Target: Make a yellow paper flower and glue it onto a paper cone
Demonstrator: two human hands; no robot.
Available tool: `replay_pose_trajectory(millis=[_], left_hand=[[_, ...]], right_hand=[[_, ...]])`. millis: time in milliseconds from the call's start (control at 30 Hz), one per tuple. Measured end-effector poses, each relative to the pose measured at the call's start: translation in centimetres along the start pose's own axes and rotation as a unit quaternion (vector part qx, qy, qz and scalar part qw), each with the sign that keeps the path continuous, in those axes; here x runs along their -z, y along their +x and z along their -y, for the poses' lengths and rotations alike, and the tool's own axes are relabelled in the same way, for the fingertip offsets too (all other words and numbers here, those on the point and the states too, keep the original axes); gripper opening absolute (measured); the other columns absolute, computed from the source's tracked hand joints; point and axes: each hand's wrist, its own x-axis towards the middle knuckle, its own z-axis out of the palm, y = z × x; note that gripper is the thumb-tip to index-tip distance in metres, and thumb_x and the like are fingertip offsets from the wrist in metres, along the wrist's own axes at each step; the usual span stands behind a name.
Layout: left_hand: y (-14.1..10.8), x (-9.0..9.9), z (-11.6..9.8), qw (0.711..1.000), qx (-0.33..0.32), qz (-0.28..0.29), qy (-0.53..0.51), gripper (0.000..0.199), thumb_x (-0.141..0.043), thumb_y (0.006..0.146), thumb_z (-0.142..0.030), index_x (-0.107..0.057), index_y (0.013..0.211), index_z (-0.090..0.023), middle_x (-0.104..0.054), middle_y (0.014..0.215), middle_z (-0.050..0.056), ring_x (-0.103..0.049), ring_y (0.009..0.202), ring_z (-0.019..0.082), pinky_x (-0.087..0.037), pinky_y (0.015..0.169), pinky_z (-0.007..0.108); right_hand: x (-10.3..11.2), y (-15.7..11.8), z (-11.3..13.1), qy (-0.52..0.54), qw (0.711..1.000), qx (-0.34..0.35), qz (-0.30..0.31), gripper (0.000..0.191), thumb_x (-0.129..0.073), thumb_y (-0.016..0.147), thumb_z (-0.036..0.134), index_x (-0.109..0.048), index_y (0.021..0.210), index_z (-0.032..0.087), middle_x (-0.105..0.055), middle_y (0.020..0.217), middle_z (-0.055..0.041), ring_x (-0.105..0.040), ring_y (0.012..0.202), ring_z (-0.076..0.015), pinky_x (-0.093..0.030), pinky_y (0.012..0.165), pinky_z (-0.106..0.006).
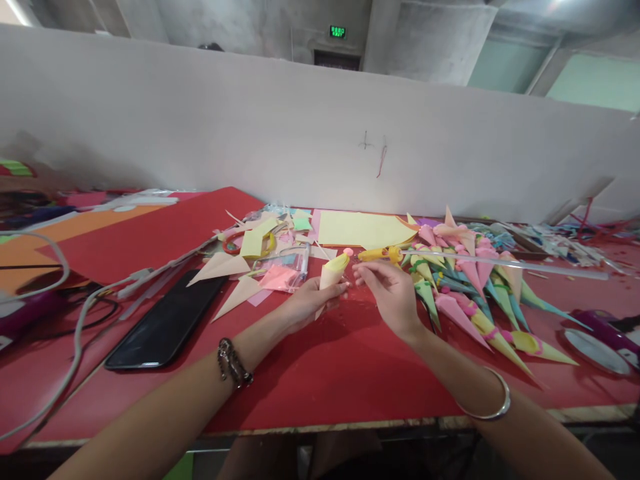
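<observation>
Paper scraps [260, 239] crowd beyond the left hand [320, 300], whose grip is closed round one pale yellow cone [330, 275] with a pink tip, above the worktop's middle. One phone [165, 327] and two peach paper pieces [220, 267] lie to the left. By the right hand [393, 293] is one yellow tool [374, 255] — whether that grip clamps it, I cannot tell — near heaped cones [465, 267], too tangled to count. The worktop [300, 393] is red; a white partition [225, 127] backs it, one green exit sign [337, 31] beyond.

There is one phone [167, 327]. To the right of the phone I count two hands [397, 297], two bracelets [487, 400], and more than ten cones [459, 318], overlapping too much for exact count.
</observation>
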Motion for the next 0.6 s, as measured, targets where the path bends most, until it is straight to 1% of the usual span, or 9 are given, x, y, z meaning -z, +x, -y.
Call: replay_pose_trajectory(millis=[100,167,233,367,467,600], left_hand=[[-0.06,-0.19,0.18,1.000,0.010,0.018,0.003,0.026,-0.070,0.060,-0.030,-0.056,0.070,-0.011,-0.053,0.061,-0.003,-0.041,0.051,0.003,-0.028,0.049,0.018],[-0.09,-0.30,0.21,1.000,0.019,0.020,0.005,0.026,-0.070,0.060,-0.031,-0.056,0.070,-0.011,-0.054,0.060,-0.003,-0.041,0.050,0.003,-0.028,0.050,0.018],[-0.09,-0.36,0.21,1.000,0.024,0.016,0.005,0.026,-0.070,0.060,-0.031,-0.056,0.071,-0.011,-0.054,0.060,-0.003,-0.042,0.050,0.003,-0.029,0.051,0.018],[0.00,-0.35,0.41,1.000,0.014,0.017,0.013,0.027,-0.068,0.061,-0.033,-0.057,0.072,-0.012,-0.053,0.059,-0.004,-0.040,0.049,0.003,-0.028,0.049,0.018],[0.00,-0.36,0.70,0.999,0.008,0.014,0.029,0.030,-0.067,0.062,-0.038,-0.057,0.072,-0.012,-0.053,0.060,-0.003,-0.041,0.050,0.004,-0.029,0.050,0.018],[-0.12,-0.48,0.92,0.998,0.010,0.016,0.052,0.034,-0.067,0.059,-0.043,-0.056,0.066,-0.011,-0.051,0.058,-0.003,-0.040,0.050,0.004,-0.030,0.050,0.019]], right_hand=[[0.06,-0.01,0.24,-0.019,0.999,0.022,-0.013,0.009,-0.054,0.076,0.020,-0.063,0.076,0.019,-0.062,0.073,-0.0015,-0.057,0.069,-0.0130,-0.047,0.062,-0.025],[0.05,-0.06,0.30,-0.016,0.999,0.026,-0.014,0.009,-0.054,0.076,0.019,-0.062,0.079,0.019,-0.062,0.077,-0.0019,-0.058,0.073,-0.0134,-0.048,0.065,-0.025],[-0.01,-0.16,0.21,-0.010,1.000,0.021,-0.011,0.010,-0.054,0.076,0.018,-0.062,0.083,0.020,-0.063,0.079,-0.0021,-0.059,0.073,-0.0135,-0.049,0.067,-0.026],[-0.20,-0.44,-0.05,-0.001,0.999,0.031,0.005,0.012,-0.053,0.077,0.018,-0.060,0.086,0.021,-0.064,0.080,-0.0017,-0.062,0.073,-0.0137,-0.050,0.069,-0.027],[-0.23,-0.53,0.07,-0.026,0.997,0.068,0.014,0.012,-0.054,0.077,0.017,-0.059,0.087,0.021,-0.064,0.080,-0.0009,-0.062,0.073,-0.0132,-0.050,0.068,-0.025],[-0.05,-0.43,0.45,-0.100,0.985,0.139,0.033,0.009,-0.052,0.078,0.016,-0.060,0.080,0.021,-0.063,0.079,-0.0012,-0.059,0.075,-0.0143,-0.048,0.069,-0.027]])
